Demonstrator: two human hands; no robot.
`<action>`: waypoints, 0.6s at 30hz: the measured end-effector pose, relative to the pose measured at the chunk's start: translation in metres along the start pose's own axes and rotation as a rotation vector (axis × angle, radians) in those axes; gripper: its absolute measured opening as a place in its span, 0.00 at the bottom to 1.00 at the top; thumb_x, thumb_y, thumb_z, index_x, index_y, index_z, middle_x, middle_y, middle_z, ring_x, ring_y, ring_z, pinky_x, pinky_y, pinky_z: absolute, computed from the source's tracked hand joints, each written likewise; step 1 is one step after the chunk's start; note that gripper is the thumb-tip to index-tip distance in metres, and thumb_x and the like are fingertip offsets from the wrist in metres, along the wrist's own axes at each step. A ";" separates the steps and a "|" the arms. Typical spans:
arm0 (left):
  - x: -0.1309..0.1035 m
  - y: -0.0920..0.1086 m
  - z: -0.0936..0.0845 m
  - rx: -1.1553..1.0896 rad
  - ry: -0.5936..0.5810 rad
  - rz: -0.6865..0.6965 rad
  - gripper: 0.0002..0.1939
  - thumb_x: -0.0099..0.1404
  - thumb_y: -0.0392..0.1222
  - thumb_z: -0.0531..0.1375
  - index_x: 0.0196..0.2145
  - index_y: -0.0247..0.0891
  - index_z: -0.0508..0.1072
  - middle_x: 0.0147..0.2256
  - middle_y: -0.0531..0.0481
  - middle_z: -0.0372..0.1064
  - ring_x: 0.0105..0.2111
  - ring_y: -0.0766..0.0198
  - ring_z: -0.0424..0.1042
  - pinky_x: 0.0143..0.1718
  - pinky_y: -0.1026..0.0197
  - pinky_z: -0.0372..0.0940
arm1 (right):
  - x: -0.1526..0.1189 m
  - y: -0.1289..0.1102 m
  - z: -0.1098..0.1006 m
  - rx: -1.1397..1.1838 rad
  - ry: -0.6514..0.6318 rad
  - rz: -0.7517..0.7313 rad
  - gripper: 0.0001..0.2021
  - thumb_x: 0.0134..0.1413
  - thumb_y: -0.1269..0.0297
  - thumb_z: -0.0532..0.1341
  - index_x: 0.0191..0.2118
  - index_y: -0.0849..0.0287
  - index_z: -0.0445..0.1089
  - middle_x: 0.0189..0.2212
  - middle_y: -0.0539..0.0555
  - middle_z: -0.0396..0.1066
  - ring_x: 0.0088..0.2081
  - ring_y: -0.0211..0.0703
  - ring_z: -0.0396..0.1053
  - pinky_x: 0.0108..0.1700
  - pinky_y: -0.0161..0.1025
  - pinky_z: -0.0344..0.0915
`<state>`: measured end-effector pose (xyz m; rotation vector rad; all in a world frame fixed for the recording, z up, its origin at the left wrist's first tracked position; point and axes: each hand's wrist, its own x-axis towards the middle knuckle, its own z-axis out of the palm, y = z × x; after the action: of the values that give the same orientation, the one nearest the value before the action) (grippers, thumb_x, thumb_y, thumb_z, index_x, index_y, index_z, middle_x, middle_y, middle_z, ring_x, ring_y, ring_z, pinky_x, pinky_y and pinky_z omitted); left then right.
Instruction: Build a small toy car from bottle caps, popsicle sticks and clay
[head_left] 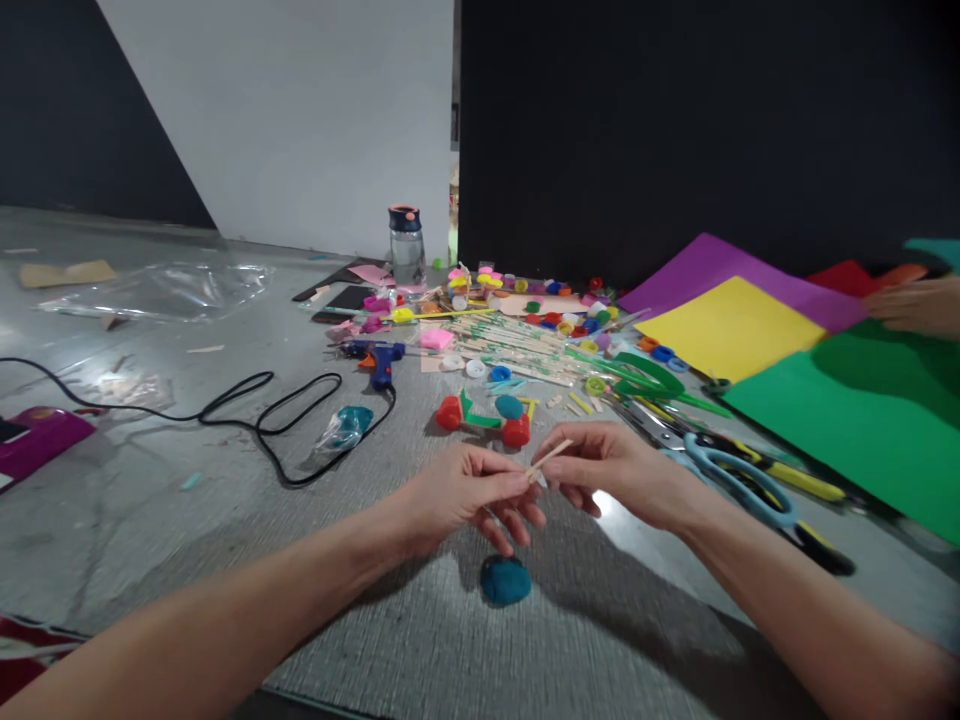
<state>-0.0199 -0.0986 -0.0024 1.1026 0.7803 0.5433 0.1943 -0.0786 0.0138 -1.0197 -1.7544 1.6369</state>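
My left hand [491,490] pinches a thin wooden stick [555,453] between thumb and forefinger, its other fingers loosely curled. At the same spot my right hand [600,465] has its fingertips closed on a small white piece [541,480] beside the stick; what the piece is I cannot make out. Below the hands lies a lump of blue modelling clay [505,580] on the table. Just beyond them stands a small toy car [484,420] with red wheels, a green body and a blue oval on it.
A blue glue gun [382,362] with a looping black cord lies left, near bagged blue clay [349,427]. Wooden sticks [510,345] and bottle caps spread behind. Blue-handled scissors [739,480] and green sheets [862,420] lie right, where another person's hand [919,305] reaches in. A bottle [406,250] stands behind.
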 end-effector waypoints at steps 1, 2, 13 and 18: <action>0.000 0.000 0.000 -0.003 0.002 0.002 0.14 0.64 0.48 0.64 0.34 0.33 0.79 0.31 0.46 0.77 0.25 0.66 0.75 0.25 0.65 0.69 | 0.000 0.000 0.001 0.004 -0.005 -0.006 0.13 0.55 0.54 0.68 0.33 0.61 0.73 0.22 0.48 0.68 0.21 0.33 0.64 0.19 0.29 0.60; -0.001 0.000 0.000 -0.006 0.001 0.004 0.13 0.64 0.48 0.64 0.34 0.33 0.79 0.31 0.46 0.77 0.25 0.66 0.75 0.25 0.65 0.69 | 0.001 0.000 0.003 0.003 -0.002 -0.015 0.13 0.54 0.55 0.69 0.32 0.61 0.73 0.22 0.48 0.68 0.21 0.33 0.64 0.19 0.29 0.60; -0.002 0.007 -0.001 0.001 -0.076 -0.083 0.18 0.64 0.53 0.63 0.37 0.33 0.80 0.37 0.43 0.78 0.31 0.62 0.79 0.29 0.63 0.71 | 0.000 -0.004 0.007 -0.080 0.027 0.010 0.12 0.52 0.57 0.68 0.28 0.61 0.71 0.20 0.48 0.68 0.20 0.32 0.61 0.19 0.30 0.56; -0.001 0.002 0.000 0.077 -0.026 -0.058 0.18 0.61 0.53 0.65 0.36 0.33 0.79 0.35 0.43 0.77 0.30 0.62 0.78 0.28 0.63 0.71 | 0.003 0.000 0.008 -0.099 0.040 0.034 0.11 0.52 0.58 0.67 0.27 0.60 0.70 0.16 0.45 0.63 0.18 0.32 0.60 0.19 0.30 0.56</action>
<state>-0.0202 -0.0987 -0.0001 1.1522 0.8143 0.4523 0.1865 -0.0808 0.0123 -1.1255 -1.8163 1.5526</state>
